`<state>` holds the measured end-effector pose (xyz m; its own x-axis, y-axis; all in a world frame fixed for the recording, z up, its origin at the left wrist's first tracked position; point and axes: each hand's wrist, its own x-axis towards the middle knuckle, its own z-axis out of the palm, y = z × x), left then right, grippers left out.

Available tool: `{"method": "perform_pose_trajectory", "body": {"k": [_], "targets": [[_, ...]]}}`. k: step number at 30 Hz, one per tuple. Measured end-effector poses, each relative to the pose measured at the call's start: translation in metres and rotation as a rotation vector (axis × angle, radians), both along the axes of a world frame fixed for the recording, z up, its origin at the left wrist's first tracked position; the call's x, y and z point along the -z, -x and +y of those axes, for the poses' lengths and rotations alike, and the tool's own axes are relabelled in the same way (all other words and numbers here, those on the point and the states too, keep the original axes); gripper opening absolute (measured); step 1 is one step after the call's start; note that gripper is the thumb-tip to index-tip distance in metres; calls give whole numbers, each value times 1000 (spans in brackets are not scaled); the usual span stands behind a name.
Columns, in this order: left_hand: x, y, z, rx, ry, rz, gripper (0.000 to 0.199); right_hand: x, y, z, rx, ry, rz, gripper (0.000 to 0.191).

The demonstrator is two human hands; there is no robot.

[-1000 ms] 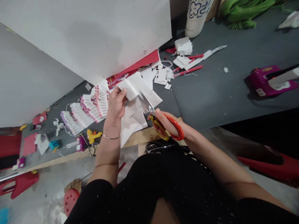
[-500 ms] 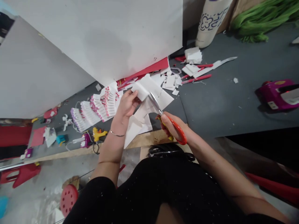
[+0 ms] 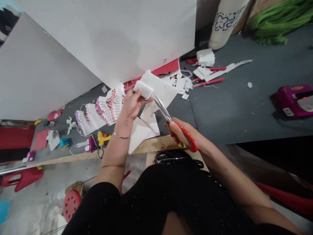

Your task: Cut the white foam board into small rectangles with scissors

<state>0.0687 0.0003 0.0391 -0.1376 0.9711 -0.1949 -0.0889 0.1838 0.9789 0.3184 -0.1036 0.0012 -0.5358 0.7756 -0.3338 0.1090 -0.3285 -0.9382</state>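
Observation:
My left hand [image 3: 132, 103] is closed on a small folded piece of white paper [image 3: 144, 88], pinched between thumb and fingers. In my right hand [image 3: 181, 130] is a pair of scissors [image 3: 163, 109] with red-orange and yellow handles. Their blades point up and left, the tips close to the lower right edge of the paper; whether they touch it I cannot tell. Beneath and behind the hands lie larger white sheets [image 3: 163, 91], with more white paper [image 3: 139, 132] at the table's front edge.
Left of my hands lie cards with rows of pink and purple pieces [image 3: 104, 109], a yellow glue gun [image 3: 103, 138] and a purple device [image 3: 90, 144]. Paper scraps [image 3: 181, 84] and red sticks [image 3: 209, 83] lie right. Farther right are a white bottle [image 3: 226, 24], green strands [image 3: 278, 23] and another purple device [image 3: 293, 101].
My left hand has moved slightly left and up with the folded paper, away from the scissors. The scissors have stayed nearly in place, and the view has shifted a little.

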Motion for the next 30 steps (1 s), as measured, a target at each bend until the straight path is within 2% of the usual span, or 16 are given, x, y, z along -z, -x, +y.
{"method": "perform_pose_trajectory", "body": {"k": [6, 12, 15, 18, 23, 30], "targets": [[-5, -2, 2, 96, 35, 2, 19, -13, -2, 12, 8, 25, 19, 68], [-7, -7, 0, 84, 75, -21, 7, -4, -1, 12, 48, 83, 53, 66], [-5, -7, 1, 78, 109, -60, 9, 1, 0, 9, 50, 117, 127, 65], [-1, -6, 4, 118, 107, -71, 6, -2, 0, 8, 57, 128, 156, 63], [5, -6, 9, 113, 65, -20, 17, -13, 0, 8, 89, 39, 11, 61], [6, -10, 8, 85, 67, -16, 22, 5, 4, 9, 107, 118, 177, 65]]}}
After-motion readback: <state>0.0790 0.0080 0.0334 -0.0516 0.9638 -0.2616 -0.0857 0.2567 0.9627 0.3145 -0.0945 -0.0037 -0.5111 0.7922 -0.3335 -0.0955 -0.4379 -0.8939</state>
